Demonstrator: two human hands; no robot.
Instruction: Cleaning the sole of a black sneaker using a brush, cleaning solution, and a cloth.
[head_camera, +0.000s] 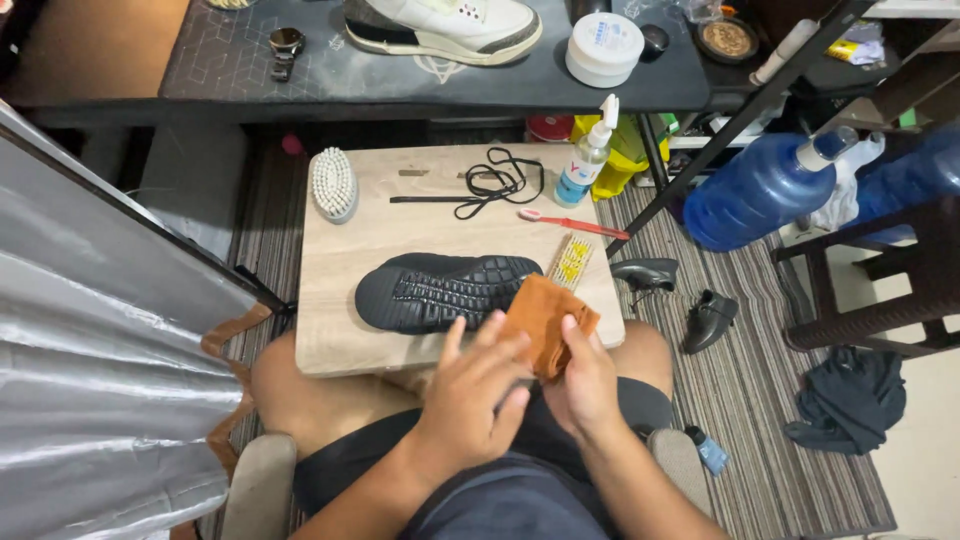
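Note:
A black shoe (440, 290) lies on its side, sole facing me, on a small wooden table (350, 240) over my lap. My right hand (585, 385) grips an orange-brown cloth (545, 315) at the table's near edge, beside the shoe's toe end. My left hand (475, 395) rests against the same cloth with its fingers spread, just below the shoe. Black laces (490, 185) lie loose at the table's far side.
On the table: a white bristle brush (334, 183), a spray bottle (585, 160), a red toothbrush (572, 224), a small yellow brush (570, 262). A dark desk (250, 70) behind holds a white sneaker (440, 28) and a white jar (604, 48). Blue water jugs (765, 190) and black shoes (710, 318) sit right.

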